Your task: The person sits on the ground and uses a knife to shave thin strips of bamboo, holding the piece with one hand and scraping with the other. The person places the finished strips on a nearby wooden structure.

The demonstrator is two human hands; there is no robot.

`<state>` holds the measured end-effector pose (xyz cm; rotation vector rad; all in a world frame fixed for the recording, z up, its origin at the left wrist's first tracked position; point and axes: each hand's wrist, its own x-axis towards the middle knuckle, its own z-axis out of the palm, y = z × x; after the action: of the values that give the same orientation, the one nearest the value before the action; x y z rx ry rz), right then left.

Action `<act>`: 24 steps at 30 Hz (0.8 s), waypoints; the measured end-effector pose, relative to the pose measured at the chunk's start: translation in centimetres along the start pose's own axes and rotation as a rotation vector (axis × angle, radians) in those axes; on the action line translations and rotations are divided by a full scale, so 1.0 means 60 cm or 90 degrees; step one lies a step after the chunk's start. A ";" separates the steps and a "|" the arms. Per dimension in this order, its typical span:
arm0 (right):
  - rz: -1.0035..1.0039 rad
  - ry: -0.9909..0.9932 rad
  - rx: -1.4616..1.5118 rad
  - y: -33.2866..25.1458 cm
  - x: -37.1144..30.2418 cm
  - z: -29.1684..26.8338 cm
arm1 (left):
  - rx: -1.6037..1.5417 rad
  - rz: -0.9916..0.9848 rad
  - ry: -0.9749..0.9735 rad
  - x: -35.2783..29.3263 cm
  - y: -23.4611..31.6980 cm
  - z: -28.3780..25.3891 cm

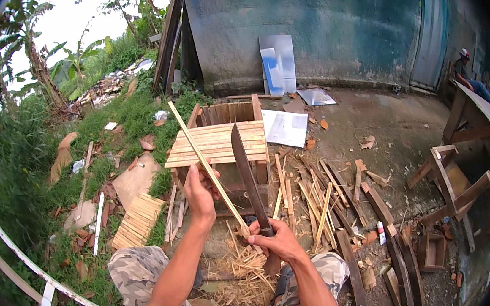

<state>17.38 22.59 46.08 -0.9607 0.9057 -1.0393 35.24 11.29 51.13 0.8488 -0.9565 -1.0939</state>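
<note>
My right hand [279, 240] is closed round the handle of a machete [246, 168], its dark blade slanting up and to the left. The thumb side of that hand is at the lower end of a long, thin wooden strip [189, 136]. Higher up, my left hand [200, 195] is closed on the same strip, with some fingers hidden behind it. Just beyond both hands stands a small wooden frame with a slatted top [216, 142]. Thin wood shavings [251, 268] lie heaped between my knees, below the machete handle.
Cut slats [137, 222] lie stacked on the grass at left. Strips and boards [323, 203] are scattered at right, near a wooden frame [459, 187] and small box [431, 252]. A white railing [13, 260] curves along the lower left. A person [473, 81] sits far right.
</note>
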 end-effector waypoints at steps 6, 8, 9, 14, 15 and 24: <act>-0.071 -0.033 0.023 0.010 0.014 -0.029 | -0.026 0.008 -0.035 -0.007 0.010 -0.011; -0.100 -0.036 0.088 0.016 0.016 -0.036 | -0.032 -0.021 -0.022 -0.007 0.008 -0.012; -0.122 -0.026 0.075 0.017 0.016 -0.039 | -0.042 -0.015 -0.025 -0.007 0.008 -0.012; -0.123 -0.058 0.199 0.019 0.016 -0.047 | -0.065 -0.019 -0.011 -0.003 0.018 -0.012; -0.133 -0.050 0.235 0.019 0.015 -0.048 | -0.067 -0.031 -0.007 -0.001 0.023 -0.013; -0.167 -0.031 0.301 0.011 0.016 -0.070 | 0.085 0.109 0.154 0.107 0.111 -0.107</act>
<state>13.90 20.97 44.01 -0.7085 0.4641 -1.3708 44.45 7.34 56.20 0.9657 -0.8874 -0.7670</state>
